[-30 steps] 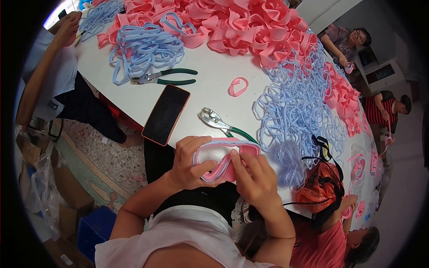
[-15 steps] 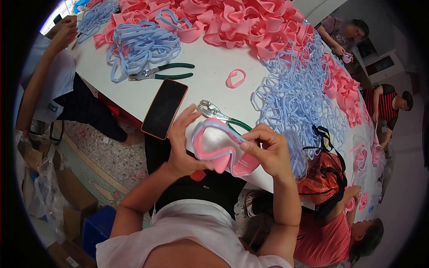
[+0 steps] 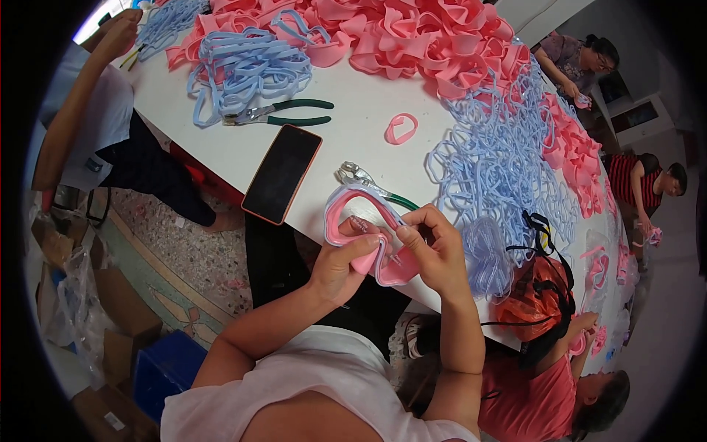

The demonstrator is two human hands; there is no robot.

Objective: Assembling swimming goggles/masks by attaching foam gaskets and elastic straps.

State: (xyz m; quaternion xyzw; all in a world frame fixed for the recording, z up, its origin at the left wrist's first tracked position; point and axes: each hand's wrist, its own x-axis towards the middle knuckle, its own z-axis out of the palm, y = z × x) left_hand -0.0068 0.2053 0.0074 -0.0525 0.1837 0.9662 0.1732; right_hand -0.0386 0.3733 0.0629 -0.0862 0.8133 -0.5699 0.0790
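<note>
A soft pink goggle skirt [image 3: 401, 274] with a light blue rim is held up over the table's near edge. My left hand [image 3: 335, 269] pinches its nose part, thumb on the near side, and its fingers show through the opening. At the right end, my right hand [image 3: 436, 250] grips the rim between thumb and bent fingers. Just beyond the skirt lie pliers with green handles [image 3: 357, 174], partly hidden by it. A dark-screened phone [image 3: 282, 173] rests left of my hands.
Farther off lie more green-handled pliers [image 3: 298, 120], a pink loop [image 3: 389, 132], blue rims [image 3: 250, 70] and a heap of pink skirts [image 3: 412, 44]. Tangled blue rims [image 3: 479, 147], clear plastic pieces [image 3: 484, 258] and a red bag [image 3: 541, 295] stand right. Several people work around the table.
My left hand has gone from the skirt's left side, fingers spread, to a pinch on its nose part. My right hand keeps its grip. The whole view has shifted slightly.
</note>
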